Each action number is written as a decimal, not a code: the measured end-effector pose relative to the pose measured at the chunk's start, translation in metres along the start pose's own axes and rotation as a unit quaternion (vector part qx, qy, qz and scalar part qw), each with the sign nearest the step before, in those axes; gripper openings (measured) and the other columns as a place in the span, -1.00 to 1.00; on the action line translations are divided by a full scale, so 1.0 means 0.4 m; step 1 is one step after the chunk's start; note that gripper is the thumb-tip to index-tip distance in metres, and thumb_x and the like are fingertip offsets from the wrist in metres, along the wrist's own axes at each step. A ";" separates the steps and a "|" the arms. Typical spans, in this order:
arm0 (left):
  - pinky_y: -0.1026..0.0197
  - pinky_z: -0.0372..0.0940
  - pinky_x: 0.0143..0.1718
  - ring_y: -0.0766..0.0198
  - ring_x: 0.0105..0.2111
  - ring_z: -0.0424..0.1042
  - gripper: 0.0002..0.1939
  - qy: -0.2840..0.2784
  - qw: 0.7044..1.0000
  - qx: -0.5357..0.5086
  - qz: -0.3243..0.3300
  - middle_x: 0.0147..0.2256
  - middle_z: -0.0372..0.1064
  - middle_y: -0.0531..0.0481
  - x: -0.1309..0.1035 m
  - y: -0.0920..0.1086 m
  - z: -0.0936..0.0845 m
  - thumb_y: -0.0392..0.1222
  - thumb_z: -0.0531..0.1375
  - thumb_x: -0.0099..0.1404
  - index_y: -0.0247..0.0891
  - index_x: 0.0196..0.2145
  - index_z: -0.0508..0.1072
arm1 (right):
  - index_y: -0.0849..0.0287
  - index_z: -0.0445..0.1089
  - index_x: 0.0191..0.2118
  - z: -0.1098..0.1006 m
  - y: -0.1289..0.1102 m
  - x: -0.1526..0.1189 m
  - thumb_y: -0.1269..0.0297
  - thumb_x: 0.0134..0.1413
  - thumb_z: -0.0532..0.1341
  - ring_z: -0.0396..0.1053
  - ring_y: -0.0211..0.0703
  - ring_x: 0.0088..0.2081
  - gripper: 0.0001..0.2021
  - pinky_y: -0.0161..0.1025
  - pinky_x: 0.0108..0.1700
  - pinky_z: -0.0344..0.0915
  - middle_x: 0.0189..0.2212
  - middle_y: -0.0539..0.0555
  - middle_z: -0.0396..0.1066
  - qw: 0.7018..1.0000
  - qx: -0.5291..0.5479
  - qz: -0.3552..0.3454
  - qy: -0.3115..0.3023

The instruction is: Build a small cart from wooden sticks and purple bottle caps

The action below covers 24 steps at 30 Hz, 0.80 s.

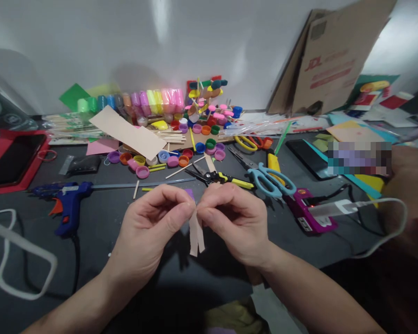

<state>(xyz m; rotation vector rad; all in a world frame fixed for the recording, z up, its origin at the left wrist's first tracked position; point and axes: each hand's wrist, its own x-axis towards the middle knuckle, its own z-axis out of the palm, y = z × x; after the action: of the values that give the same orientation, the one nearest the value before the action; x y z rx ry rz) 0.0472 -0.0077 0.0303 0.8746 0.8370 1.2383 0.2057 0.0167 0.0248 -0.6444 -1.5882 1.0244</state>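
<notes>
Over the dark table, my left hand [156,222] and my right hand [238,222] meet, fingertips nearly touching. Both pinch the top of a beige paper strip [194,239], whose two narrow tails hang down side by side. The fingertips cover the strip's upper end. A small purple piece [189,192] shows just behind my left fingertips; I cannot tell whether it joins the strip. Beyond my right hand lie black-bladed, yellow-handled pliers or cutters [230,180], partly hidden, and blue-handled scissors [270,181].
At left lies a blue glue gun [69,199] with its cable. Colourful bottle caps [142,172], wooden sticks and a beige sheet [127,132] fill the back. A purple power strip [311,211], a phone [311,157] and another person's arm [411,185] are at right.
</notes>
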 end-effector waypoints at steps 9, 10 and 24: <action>0.48 0.35 -0.32 0.47 -0.39 0.43 -0.93 0.004 0.999 0.035 -0.006 -0.39 0.47 0.17 0.001 0.006 -0.006 -0.15 0.34 0.27 -0.15 -0.35 0.56 | 0.21 0.48 -0.37 -0.012 -0.005 0.008 0.43 0.12 0.32 0.31 -0.39 -0.51 -0.95 -0.41 -0.45 0.28 -0.49 -0.05 0.39 0.996 0.036 0.076 -0.016; 0.49 0.35 -0.32 0.47 -0.39 0.43 -0.93 0.000 0.999 0.040 -0.010 -0.38 0.47 0.17 0.001 0.007 -0.007 -0.15 0.35 0.27 -0.14 -0.35 0.56 | 0.21 0.47 -0.37 -0.013 -0.005 0.009 0.43 0.12 0.32 0.31 -0.39 -0.51 -0.94 -0.42 -0.45 0.27 -0.49 -0.05 0.39 0.996 0.037 0.077 -0.015; 0.51 0.30 -0.39 0.49 -0.45 0.36 -0.87 0.021 1.000 0.008 -0.018 -0.43 0.43 0.14 0.004 -0.003 0.003 -0.14 0.37 0.23 -0.20 -0.40 0.54 | 0.20 0.42 -0.42 -0.010 -0.008 0.006 0.47 0.10 0.31 0.28 -0.38 -0.51 -0.89 -0.40 -0.46 0.25 -0.52 -0.07 0.37 0.998 -0.024 0.045 -0.025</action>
<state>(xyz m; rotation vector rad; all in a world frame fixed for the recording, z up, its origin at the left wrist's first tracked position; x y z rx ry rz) 0.0490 -0.0066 0.0298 0.8456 0.8942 1.2232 0.2093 0.0184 0.0288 -0.7340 -1.6437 1.0771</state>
